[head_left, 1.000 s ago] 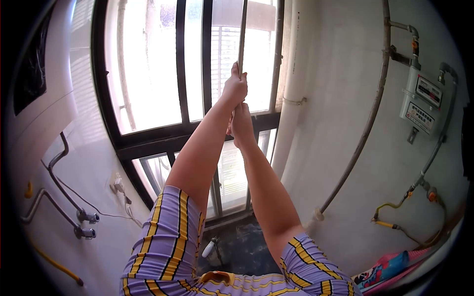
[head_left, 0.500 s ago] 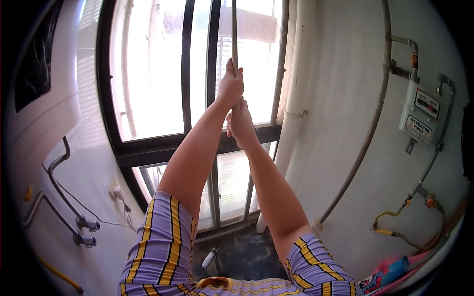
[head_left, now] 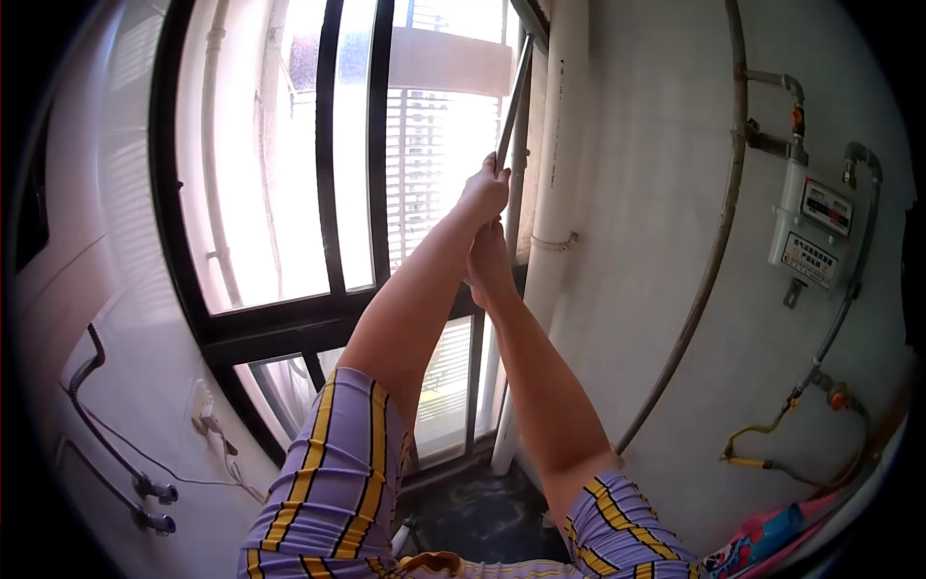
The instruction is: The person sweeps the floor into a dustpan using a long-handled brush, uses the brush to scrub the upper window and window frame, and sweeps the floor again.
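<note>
A thin pole (head_left: 515, 101) slants up and to the right in front of the window (head_left: 444, 125), its upper end near the top right corner of the black frame. My left hand (head_left: 485, 193) is wrapped round it. Just below, my right hand (head_left: 490, 261) is closed round the pole's lower part, which the hands mostly hide. Both arms are stretched out forward, with striped sleeves at the elbows.
A white pipe (head_left: 551, 174) runs down beside the window. On the right wall are a long brown pipe (head_left: 723, 241) and a gas meter (head_left: 815, 227). Metal hoses (head_left: 106, 449) and a socket (head_left: 204, 410) are at the left.
The pole has swung from upright to a slant, its top now further right. Both hands have moved right and slightly down with it, still gripping. The view has shifted, showing more of the window top.
</note>
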Motion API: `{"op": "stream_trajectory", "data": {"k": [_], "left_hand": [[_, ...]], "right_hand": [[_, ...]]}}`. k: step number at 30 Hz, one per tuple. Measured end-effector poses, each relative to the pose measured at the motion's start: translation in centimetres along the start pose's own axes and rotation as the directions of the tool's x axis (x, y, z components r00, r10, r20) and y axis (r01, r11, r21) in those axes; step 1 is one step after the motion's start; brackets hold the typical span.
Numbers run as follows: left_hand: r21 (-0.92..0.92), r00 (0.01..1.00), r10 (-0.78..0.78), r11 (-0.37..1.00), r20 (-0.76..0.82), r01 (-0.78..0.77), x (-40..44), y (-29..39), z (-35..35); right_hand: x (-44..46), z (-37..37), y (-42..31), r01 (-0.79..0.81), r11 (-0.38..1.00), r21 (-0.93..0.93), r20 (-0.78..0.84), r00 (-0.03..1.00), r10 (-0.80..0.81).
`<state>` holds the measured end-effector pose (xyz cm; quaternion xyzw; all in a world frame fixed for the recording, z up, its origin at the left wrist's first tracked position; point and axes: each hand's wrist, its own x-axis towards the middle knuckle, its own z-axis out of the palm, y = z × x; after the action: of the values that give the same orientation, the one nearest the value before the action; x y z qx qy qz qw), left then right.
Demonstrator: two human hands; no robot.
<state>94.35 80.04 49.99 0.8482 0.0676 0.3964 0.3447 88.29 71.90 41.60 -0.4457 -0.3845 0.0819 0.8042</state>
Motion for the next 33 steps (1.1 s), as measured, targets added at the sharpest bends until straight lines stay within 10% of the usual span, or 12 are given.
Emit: {"op": "stream_trajectory", "data": {"k": [7, 15, 18, 33], "left_hand": [[-0.228, 0.976, 0.064, 0.967, -0.211, -0.112, 1.2, 4.2, -2.9], [-0.194, 0.997, -0.072, 0.979, -0.038, 0.063, 4.3, 7.6, -1.5], [0.183, 0.997, -0.076, 0.980, 0.007, 0.074, 7.9, 5.9, 1.1], [0.281, 0.895, -0.406, 0.895, 0.186, 0.348, -23.8, -10.4, 7.4]], "right_hand": [[3.3, -1.2, -4.3, 0.005, 0.953, -0.303, 0.035, 0.999, 0.005], [8.0, -3.3, -4.3, 0.009, 0.978, -0.208, -0.013, 1.000, -0.012], [7.9, -3.2, -3.9, -0.059, 0.998, -0.036, 0.039, 0.997, 0.060], [-21.4, -4.6, 15.7, -0.244, 0.966, -0.081, -0.064, 0.969, 0.239]]}}
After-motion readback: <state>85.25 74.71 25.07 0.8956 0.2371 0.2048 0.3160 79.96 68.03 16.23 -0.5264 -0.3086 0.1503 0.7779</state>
